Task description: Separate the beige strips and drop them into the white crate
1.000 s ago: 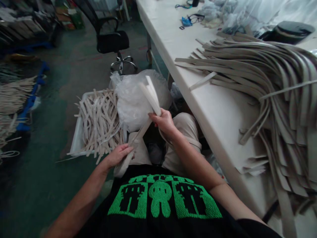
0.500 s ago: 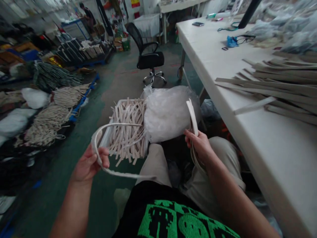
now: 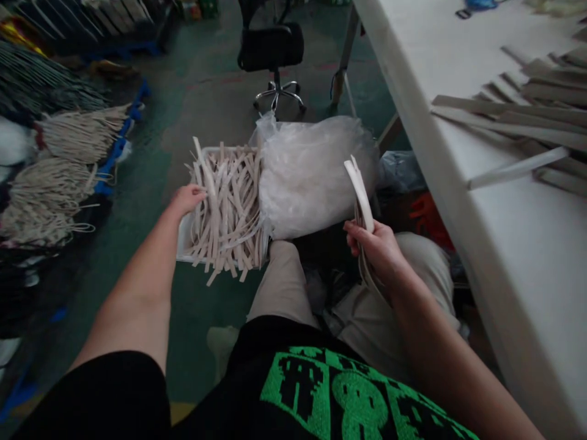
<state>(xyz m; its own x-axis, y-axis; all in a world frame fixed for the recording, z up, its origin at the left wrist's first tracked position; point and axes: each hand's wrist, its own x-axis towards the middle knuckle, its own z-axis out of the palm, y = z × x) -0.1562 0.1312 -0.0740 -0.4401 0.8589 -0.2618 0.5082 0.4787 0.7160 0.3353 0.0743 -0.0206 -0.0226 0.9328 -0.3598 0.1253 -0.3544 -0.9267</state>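
Observation:
At the left edge of a white bin (image 3: 184, 239), my left hand (image 3: 187, 199) has its fingertips closed at a pale flat strip (image 3: 209, 174), which lies lengthwise on top of the heap. Beneath it is a tangle of similar beige strips (image 3: 235, 211), several ends hanging over the near rim. My right hand (image 3: 378, 247) is wrapped round a small bundle of flat strips (image 3: 360, 186) above my right thigh. The bundle's upper ends point up; its lower ends curve down behind the wrist. The strips' material is hard to make out.
A stuffed clear plastic bag (image 3: 316, 177) stands right of the bin. A white table (image 3: 458, 165) runs along the right, bearing a pile of grey-beige strips (image 3: 518, 119). Beyond is a black wheeled chair (image 3: 273, 49). Cord bundles (image 3: 50, 192) lie at left beside a blue pallet (image 3: 110, 162).
My left hand has moved forward to the bin, and the looped strip it held now lies straight along the heap. My right hand keeps its bundle. The view has tipped downward.

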